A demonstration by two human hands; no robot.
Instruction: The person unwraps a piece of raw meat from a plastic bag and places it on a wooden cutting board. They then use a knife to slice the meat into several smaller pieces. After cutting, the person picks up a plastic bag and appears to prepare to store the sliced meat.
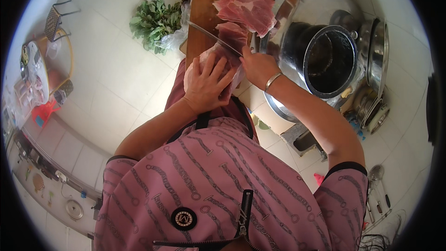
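My left hand [209, 83] lies with spread fingers on a large piece of raw meat [190, 78] at the near end of a wooden cutting board [200, 10]. In my right hand [258, 66] is a knife [216, 38]; its handle is hidden by my fingers. The blade crosses the board slantwise, at the far edge of the piece under my left hand. Just beyond the blade lies a smaller portion of meat [232, 35]; whether it is joined to the large piece I cannot tell. A broad slab of raw meat [245, 5] rests at the board's far right.
Leafy greens [151, 24] in clear plastic lie left of the board. On the right, a dark-lined pot [331, 61] stands at a large metal basin [334, 3], with stacked metal pans [377, 55] beyond. A table with a white top [40, 73] is at the far left.
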